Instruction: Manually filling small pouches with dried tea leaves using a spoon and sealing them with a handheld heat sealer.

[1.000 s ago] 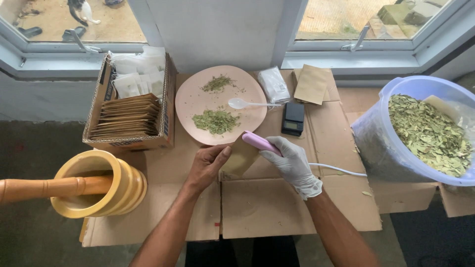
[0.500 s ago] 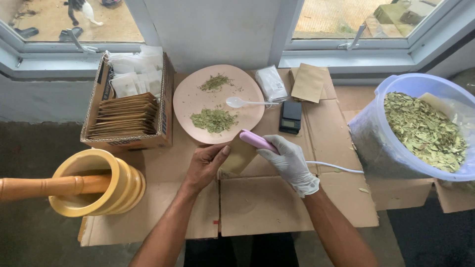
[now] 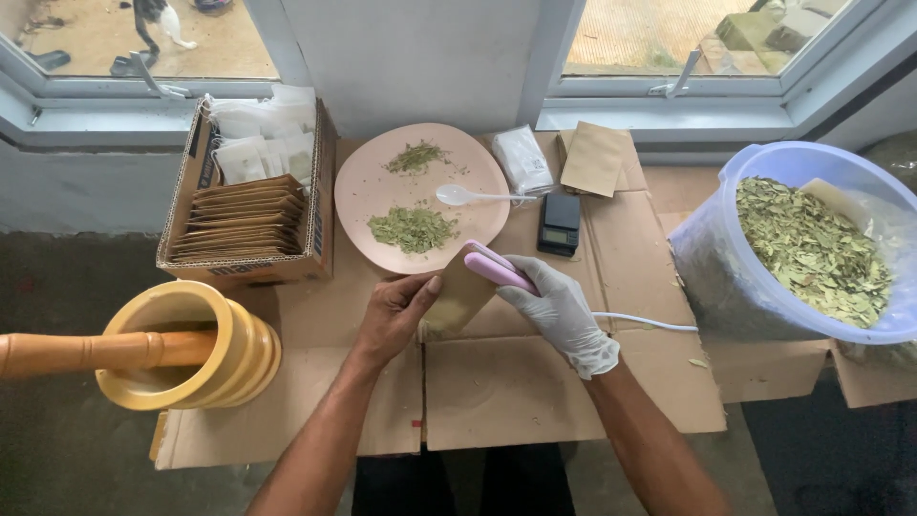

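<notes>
A brown paper pouch [image 3: 460, 296] lies on the flattened cardboard [image 3: 535, 392] just below the pink plate's [image 3: 382, 191] near rim. The left hand [image 3: 396, 313] grips its left edge; the gloved right hand [image 3: 559, 311] clamps a pink sealer [image 3: 497, 268] on its top. Bare cardboard lies open toward the near edge. Since a second ago, hands and pouch sit much the same.

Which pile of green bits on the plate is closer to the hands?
The bigger pile, at the near side of the pink plate. It lies just beyond the left hand and gloved right hand. The smaller pile sits by the far rim.
</notes>
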